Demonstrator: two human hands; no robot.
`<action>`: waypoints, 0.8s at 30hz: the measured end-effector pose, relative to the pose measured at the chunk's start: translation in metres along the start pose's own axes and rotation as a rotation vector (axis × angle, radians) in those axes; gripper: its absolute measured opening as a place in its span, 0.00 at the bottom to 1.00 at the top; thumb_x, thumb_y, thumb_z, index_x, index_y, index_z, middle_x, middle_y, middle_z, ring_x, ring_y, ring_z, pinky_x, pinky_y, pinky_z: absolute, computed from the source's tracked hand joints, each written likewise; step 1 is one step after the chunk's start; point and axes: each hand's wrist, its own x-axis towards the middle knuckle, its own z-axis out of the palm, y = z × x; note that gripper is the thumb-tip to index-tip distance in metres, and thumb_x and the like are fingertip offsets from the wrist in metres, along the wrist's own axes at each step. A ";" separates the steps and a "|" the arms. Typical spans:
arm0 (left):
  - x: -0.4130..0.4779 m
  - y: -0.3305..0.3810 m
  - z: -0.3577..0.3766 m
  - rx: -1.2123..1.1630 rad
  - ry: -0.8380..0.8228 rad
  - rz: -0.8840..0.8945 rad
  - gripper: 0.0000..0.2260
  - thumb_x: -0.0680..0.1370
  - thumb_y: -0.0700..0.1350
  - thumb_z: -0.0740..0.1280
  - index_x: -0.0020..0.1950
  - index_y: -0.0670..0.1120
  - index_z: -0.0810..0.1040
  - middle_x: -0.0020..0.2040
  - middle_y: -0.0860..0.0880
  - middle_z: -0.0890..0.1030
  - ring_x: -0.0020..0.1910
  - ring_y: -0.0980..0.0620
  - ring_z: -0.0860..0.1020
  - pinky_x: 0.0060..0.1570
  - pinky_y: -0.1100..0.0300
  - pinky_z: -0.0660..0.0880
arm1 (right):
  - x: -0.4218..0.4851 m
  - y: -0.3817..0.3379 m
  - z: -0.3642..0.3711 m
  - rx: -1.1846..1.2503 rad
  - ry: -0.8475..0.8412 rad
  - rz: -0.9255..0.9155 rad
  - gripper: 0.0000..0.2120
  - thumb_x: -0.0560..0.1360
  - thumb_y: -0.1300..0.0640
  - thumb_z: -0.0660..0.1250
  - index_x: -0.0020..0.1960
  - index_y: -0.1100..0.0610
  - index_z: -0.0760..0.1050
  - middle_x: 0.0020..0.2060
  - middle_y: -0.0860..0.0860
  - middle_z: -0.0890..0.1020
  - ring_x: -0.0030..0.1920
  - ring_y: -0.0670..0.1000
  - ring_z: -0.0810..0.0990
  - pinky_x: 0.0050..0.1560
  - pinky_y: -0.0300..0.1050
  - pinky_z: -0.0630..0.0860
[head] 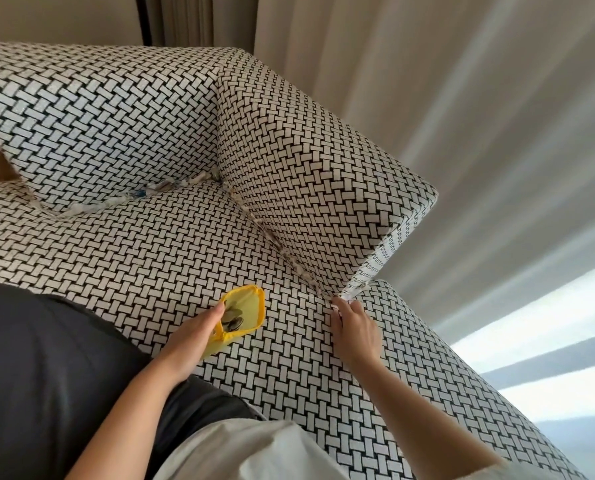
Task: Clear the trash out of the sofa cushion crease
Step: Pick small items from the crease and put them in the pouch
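— Where is the trash lying?

— In two creases of the black-and-white basket-weave sofa [323, 393]. Pale shredded paper scraps [116, 204] line the crease under the back cushion [98, 116], left of the frame's centre, with a small blue bit [139, 193] among them. More pale scraps [291, 261] run down the crease where the seat cushion [171, 258] meets the armrest [306, 161], from the centre toward the lower right.

— And the hands?

— The left hand [192, 337], lower centre, grips a bright yellow fabric pouch [251, 301] by its mouth, thumb inside the opening and fingers beneath. The pouch rests on the seat cushion, gaping open, with a few dark and grey pieces [235, 322] inside (too small to name).

— The right one?

— The right hand [355, 330] lies on the seat cushion just right of the pouch, fingers stretched to the near end of the armrest crease. Its fingertips [337, 304] touch the fabric there; whether they pinch a scrap I cannot tell.

— Anything else around?

— Dark trousers [47, 358] at lower left, a pale shirt [254, 452] along the bottom edge, and beige curtains [462, 98] filling the upper right.
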 end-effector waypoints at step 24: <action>-0.004 0.008 0.002 -0.047 0.037 0.009 0.25 0.80 0.57 0.45 0.72 0.49 0.65 0.65 0.46 0.72 0.59 0.51 0.69 0.57 0.58 0.63 | -0.001 0.014 0.013 0.156 0.168 -0.041 0.11 0.74 0.57 0.68 0.56 0.52 0.79 0.40 0.47 0.79 0.27 0.48 0.74 0.24 0.32 0.59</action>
